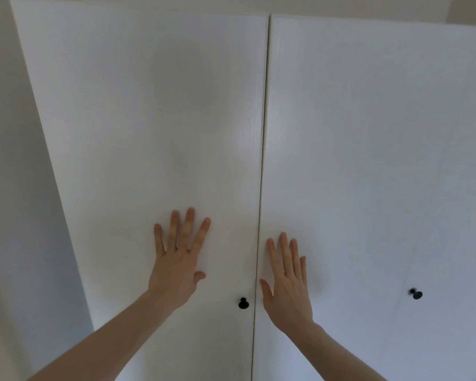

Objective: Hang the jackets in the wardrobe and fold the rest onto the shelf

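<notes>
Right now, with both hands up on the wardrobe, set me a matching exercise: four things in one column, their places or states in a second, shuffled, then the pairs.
Things
1. left hand
2. right hand
3. near black knob
4. far black knob

Places or states
A. out on the right door, away from both hands
B. flat, fingers spread, on the left door
C. on the left door by the centre gap, between the two hands
D. flat, fingers close together, on the right door just past the gap

Pairs: 1-B, 2-D, 3-C, 4-A
</notes>
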`<control>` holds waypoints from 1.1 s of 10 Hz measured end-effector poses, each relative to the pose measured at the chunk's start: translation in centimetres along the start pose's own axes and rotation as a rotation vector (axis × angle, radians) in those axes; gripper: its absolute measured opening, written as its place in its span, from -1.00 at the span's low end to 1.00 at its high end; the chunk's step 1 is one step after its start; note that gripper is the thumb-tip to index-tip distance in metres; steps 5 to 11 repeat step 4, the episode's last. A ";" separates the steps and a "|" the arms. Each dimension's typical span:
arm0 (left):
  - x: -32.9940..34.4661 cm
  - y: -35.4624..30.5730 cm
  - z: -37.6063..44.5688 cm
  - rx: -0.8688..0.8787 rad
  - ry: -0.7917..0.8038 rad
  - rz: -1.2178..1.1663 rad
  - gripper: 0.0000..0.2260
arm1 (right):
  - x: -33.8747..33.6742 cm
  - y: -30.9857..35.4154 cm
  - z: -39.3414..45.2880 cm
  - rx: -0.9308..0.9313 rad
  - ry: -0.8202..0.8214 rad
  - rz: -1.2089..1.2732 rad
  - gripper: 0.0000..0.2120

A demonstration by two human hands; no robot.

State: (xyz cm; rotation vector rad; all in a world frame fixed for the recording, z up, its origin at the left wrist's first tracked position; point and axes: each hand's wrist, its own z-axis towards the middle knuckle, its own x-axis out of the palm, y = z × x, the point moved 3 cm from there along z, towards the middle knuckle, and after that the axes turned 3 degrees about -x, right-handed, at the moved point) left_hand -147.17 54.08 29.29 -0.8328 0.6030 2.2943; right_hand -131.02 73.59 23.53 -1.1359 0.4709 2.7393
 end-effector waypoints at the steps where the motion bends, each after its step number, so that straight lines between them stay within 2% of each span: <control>1: -0.4 -0.1 0.0 -0.011 0.047 0.008 0.28 | -0.1 0.1 0.1 0.011 0.020 0.008 -0.01; 3: -2.9 -0.6 -0.4 -0.051 0.154 0.003 0.23 | -1.4 0.9 -0.2 0.048 0.114 0.029 0.02; 4: -4.1 -1.9 -3.3 -0.012 0.166 -0.102 0.14 | -2.6 2.3 -2.7 0.078 0.134 0.221 -0.05; 11: -4.1 -1.9 -3.3 -0.012 0.166 -0.102 0.14 | -2.6 2.3 -2.7 0.078 0.134 0.221 -0.05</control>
